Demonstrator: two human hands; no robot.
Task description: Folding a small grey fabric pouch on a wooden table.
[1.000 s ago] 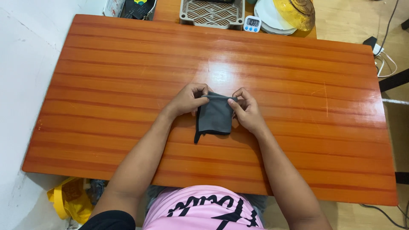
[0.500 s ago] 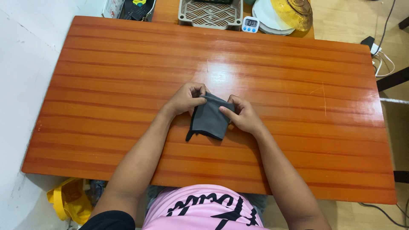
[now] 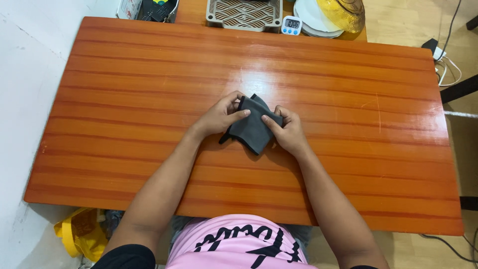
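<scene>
A folded dark grey cloth (image 3: 253,128), long axis slanting far-left to near-right, is pinched by the left hand (image 3: 219,117) and right hand (image 3: 288,132) at mid orange wooden table (image 3: 124,99); pale flooring (image 3: 398,20) is seen beyond the table.

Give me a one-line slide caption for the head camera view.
Both hands, left hand and right hand, pinch a folded dark grey cloth on an orange wooden table.

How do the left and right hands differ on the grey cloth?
The left hand grips the grey cloth at its far left corner, thumb laid on top; the right hand pinches the right edge nearer the person. The left sits slightly farther up the table than the right. Both hold the cloth.
</scene>
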